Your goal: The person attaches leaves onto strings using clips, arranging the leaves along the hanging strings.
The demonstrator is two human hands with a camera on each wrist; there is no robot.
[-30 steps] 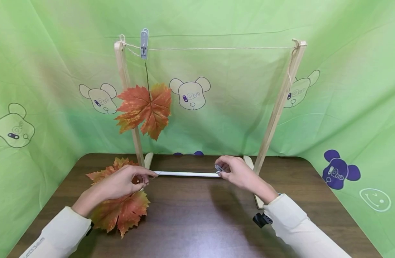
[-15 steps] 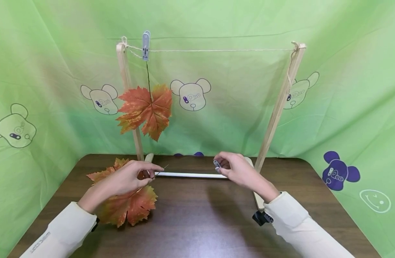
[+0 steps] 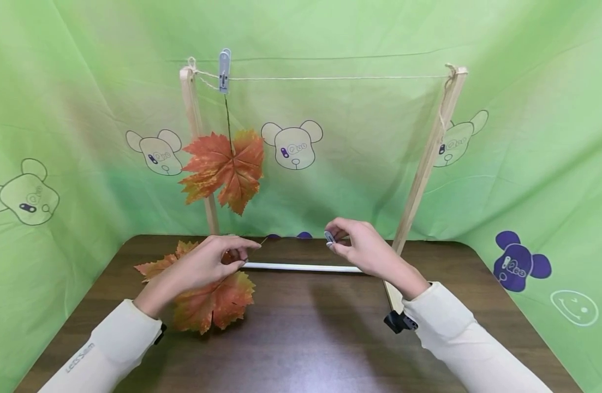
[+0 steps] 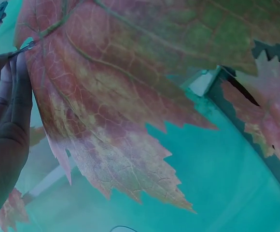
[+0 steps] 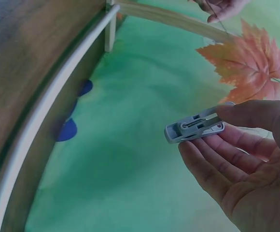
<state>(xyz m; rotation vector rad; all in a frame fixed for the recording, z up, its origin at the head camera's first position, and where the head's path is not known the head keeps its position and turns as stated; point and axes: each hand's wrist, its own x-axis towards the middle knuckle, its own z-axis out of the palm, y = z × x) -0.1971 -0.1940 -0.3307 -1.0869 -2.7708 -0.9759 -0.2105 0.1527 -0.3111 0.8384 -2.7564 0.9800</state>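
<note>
My left hand [image 3: 214, 259] pinches the thin stem of an orange-red maple leaf [image 3: 214, 303], which hangs below the palm; the left wrist view shows this leaf [image 4: 101, 96] large and close. Between thumb and fingers of my right hand [image 3: 362, 248] is a grey clothespin [image 5: 193, 126], held in front of the frame's white bar. Another maple leaf [image 3: 227, 166] hangs by its stem from a second grey clothespin [image 3: 224, 71] clipped on the string [image 3: 330, 78] near the left post.
Two wooden posts, left [image 3: 190, 103] and right [image 3: 423, 164], carry the string. A white bar [image 3: 301, 267] joins them low down. A further maple leaf [image 3: 155, 267] lies on the brown table [image 3: 305, 338], partly behind my left arm. Green printed cloth [image 3: 359, 174] encloses the table.
My left hand has moved right and slightly up, carrying the leaf along, with its stem tip now pointing up past the fingers. My right hand has risen a little with the clothespin.
</note>
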